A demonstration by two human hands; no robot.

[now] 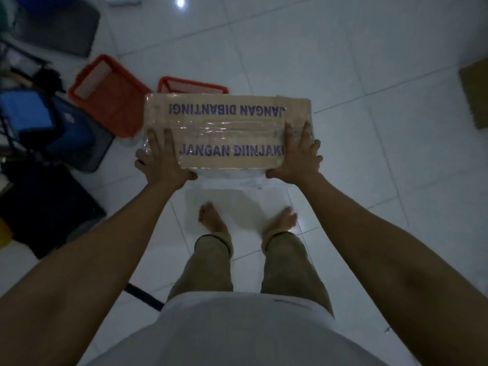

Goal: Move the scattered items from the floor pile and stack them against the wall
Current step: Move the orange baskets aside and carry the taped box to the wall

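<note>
Looks like a storage corner in a home or small shop: glossy white tiled floor (pixel 343 75), two orange plastic trays (pixel 105 101) lying on it, blue bags (pixel 39 120) and dark mats (pixel 60 27) piled just left of the trays.

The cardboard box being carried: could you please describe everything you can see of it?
The cardboard box is a brown rectangular carton wrapped in clear glossy tape or film. Purple print reads "JANGAN DIINJAK" and, upside down, "JANGAN DIBANTING". It is held level above the white tiled floor, in front of the person's bare feet. The left hand and right hand grip its two near corners, fingers spread on top, thumbs at the near edge. Something white shows beneath.
</note>
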